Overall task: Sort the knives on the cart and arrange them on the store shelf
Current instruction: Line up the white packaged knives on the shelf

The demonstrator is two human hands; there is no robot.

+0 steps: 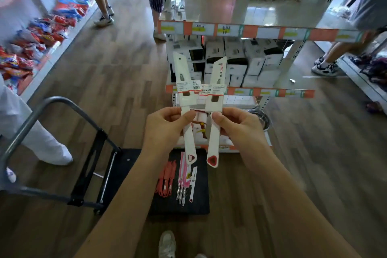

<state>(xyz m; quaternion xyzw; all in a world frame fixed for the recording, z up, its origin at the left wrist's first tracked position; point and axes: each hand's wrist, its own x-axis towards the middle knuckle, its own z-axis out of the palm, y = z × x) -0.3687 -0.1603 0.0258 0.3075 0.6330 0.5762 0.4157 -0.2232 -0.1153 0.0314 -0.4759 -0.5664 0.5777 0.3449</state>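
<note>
White sheathed knives — left hand [165, 125] pinches one [185, 98], right hand [236, 125] another [214, 100]; likely light, stiff — hold by handles.

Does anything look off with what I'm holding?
Slightly: the white-sheathed knife in the right hand shows red lettering, the matching knife in the left hand does not, so they seem to face opposite ways.
</note>
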